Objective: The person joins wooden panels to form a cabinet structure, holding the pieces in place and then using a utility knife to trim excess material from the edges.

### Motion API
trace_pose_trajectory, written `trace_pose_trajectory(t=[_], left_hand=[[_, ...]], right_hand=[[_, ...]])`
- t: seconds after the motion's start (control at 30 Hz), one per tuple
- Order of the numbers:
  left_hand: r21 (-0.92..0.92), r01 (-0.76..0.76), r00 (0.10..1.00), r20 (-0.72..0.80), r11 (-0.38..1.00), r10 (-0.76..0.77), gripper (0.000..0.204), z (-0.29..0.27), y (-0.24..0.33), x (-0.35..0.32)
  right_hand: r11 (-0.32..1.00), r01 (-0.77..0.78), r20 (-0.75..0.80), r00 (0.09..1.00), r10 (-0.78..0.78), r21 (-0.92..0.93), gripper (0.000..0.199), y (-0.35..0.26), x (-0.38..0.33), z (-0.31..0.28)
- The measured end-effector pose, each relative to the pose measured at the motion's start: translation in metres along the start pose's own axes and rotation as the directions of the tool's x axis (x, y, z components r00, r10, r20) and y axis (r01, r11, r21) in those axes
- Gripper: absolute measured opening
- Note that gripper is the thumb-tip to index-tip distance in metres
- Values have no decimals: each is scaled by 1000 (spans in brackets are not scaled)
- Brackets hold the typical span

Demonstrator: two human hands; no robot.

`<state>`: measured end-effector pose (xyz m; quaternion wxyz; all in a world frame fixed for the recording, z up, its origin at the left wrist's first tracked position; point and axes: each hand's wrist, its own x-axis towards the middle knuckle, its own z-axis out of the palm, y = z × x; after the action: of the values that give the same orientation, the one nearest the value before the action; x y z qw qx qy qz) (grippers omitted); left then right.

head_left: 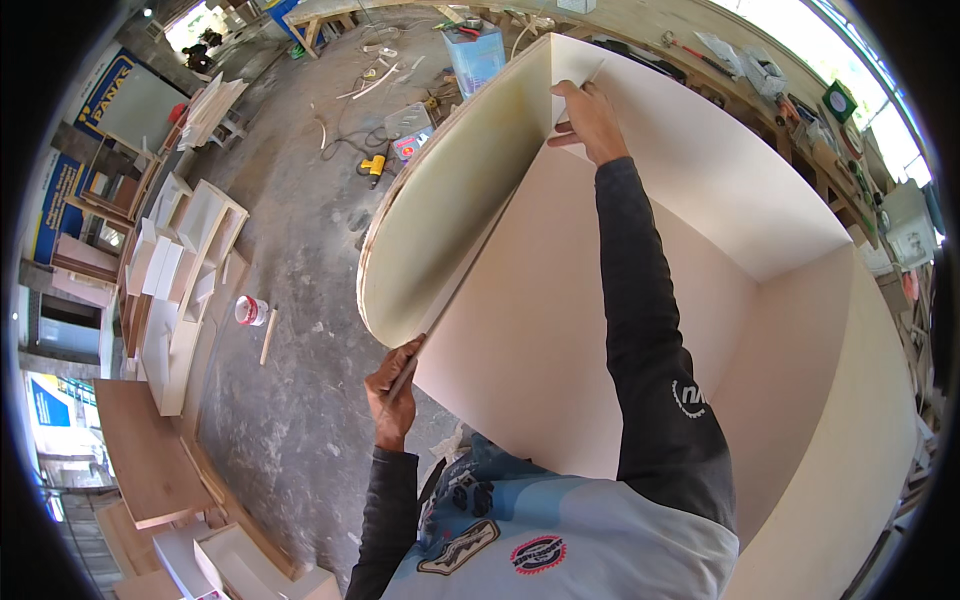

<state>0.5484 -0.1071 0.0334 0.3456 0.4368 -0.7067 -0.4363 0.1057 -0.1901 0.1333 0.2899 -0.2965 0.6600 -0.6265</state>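
Observation:
A long thin straight strip (480, 252) runs diagonally across the inside of a large pale box-like cabinet (570, 290), beside its curved-edged side panel (455, 215). My left hand (394, 388) is closed round the strip's near end, by the rounded lower end of that panel. Far up in the inner corner, my right hand (592, 122) holds the strip near its far end, with a thumb and fingers on either side. The strip's tip shows just beyond the right hand. Part of the right hand's grip is hidden from view.
On the floor at left lie a yellow-and-black power tool (372, 168), a red-and-white tub (251, 311) and a wooden stick (269, 337). White shelf units (190, 260) stand farther left. A cluttered workbench (800, 140) runs behind the cabinet at right. A blue container (474, 60) stands beyond.

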Motion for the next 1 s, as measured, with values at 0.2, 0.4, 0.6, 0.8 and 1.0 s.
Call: trace_pose_trajectory(t=[0.2,0.4,0.6,0.8,1.0], left_hand=[[85,37,994,-105,996,-28,28,-7,-17,10],[136,25,972,-234,990,7,35,0,-17,13],[21,-31,967,-251,999,36,32,6,-17,15],[1,5,968,-253,1000,-5,31,3,-27,17],[-75,-8,960,-280,997,-14,30,15,-16,16]], right_hand=[[996,83,-13,996,-83,-18,34,-6,17,11],[990,67,72,996,-58,-126,28,-15,25,11],[905,112,96,992,-80,-410,23,-20,35,16],[870,175,125,983,-132,-461,20,-20,45,32],[732,387,207,921,-329,-560,21,24,106,19]])
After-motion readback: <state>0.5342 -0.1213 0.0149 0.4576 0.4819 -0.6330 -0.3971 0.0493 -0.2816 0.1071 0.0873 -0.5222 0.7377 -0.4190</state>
